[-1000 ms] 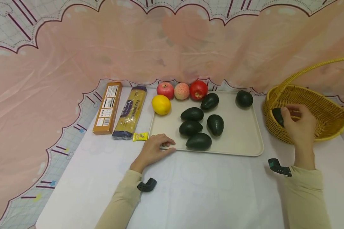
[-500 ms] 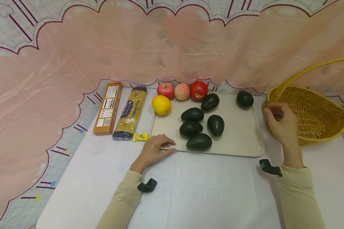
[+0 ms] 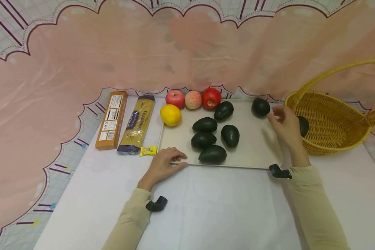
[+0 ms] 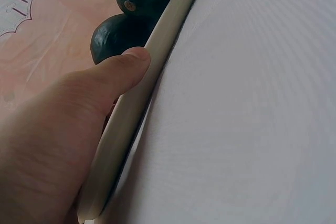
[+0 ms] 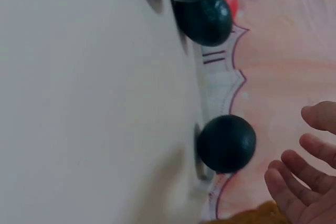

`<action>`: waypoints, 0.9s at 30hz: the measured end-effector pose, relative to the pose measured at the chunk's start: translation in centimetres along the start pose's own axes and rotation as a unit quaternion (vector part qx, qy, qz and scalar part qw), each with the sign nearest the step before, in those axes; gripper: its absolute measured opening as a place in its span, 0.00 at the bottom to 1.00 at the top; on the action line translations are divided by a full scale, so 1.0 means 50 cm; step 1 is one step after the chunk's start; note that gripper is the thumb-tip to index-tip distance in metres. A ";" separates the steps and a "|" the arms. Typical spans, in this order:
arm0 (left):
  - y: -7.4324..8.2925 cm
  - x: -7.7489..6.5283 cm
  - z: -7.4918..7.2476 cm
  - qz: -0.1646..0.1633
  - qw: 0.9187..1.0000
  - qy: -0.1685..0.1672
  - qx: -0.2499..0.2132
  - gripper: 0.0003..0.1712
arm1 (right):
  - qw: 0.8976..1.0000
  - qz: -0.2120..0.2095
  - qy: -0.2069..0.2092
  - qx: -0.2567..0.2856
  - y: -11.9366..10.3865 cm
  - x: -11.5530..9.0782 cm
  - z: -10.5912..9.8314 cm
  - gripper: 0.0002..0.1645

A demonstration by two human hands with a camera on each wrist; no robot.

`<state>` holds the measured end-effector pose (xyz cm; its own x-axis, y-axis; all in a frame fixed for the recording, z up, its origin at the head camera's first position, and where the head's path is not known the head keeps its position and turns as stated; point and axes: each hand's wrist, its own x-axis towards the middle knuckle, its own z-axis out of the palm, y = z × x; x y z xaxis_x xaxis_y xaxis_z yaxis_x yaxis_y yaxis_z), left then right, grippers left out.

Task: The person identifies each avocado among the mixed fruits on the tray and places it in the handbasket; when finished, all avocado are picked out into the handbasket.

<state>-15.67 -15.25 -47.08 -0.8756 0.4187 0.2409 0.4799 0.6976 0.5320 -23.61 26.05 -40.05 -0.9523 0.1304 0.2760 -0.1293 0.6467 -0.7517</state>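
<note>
My left hand [image 3: 165, 165] rests at the front left corner of the cream tray [image 3: 253, 158]; in the left wrist view its thumb [image 4: 123, 69] lies on the rim. Above the tray's right side is my right hand [image 3: 287, 126], holding nothing, its fingers apart and slightly bent in the right wrist view. Nearest to it sits a dark green avocado [image 3: 260, 107] in the back right corner. Several more avocados [image 3: 212, 155] lie in the middle and left of the tray. Another avocado [image 3: 303, 126] is inside the yellow wicker basket [image 3: 334, 147], partly hidden by my right hand.
A lemon [image 3: 171, 115], apple [image 3: 175, 99], peach [image 3: 193, 100] and red pomegranate-like fruit [image 3: 211, 98] line the tray's back left. Farther left are a spaghetti packet [image 3: 136, 125], a brown box [image 3: 111, 120] and a small yellow sachet [image 3: 148, 150]. The basket's tall handle [image 3: 331, 73] arches at right.
My right hand has let go of the avocado in the basket and moved left over the tray's right edge. My left hand stays at the tray's corner. The head view has shifted slightly.
</note>
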 end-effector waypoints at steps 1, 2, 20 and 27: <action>0.000 0.000 0.000 0.003 1.000 0.001 0.001 0.11 | 1.000 0.001 -0.001 0.005 0.001 0.006 0.004 0.25; 0.000 0.000 0.000 0.004 1.000 0.001 0.000 0.11 | 1.000 0.005 -0.001 0.010 0.001 0.013 0.009 0.25; 0.004 -0.001 0.004 0.012 1.000 0.012 0.000 0.10 | 0.997 0.069 -0.037 0.012 0.031 0.105 0.056 0.39; 0.004 -0.001 -0.001 0.013 1.000 0.013 0.004 0.10 | 0.994 0.082 -0.078 -0.005 0.045 0.125 0.067 0.46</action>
<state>-15.53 -15.18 -46.98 -0.8641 0.4218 0.2746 0.5025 0.6919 0.5184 -30.79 25.80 -42.00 -0.9917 0.1169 0.0537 0.0329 0.6339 -0.7727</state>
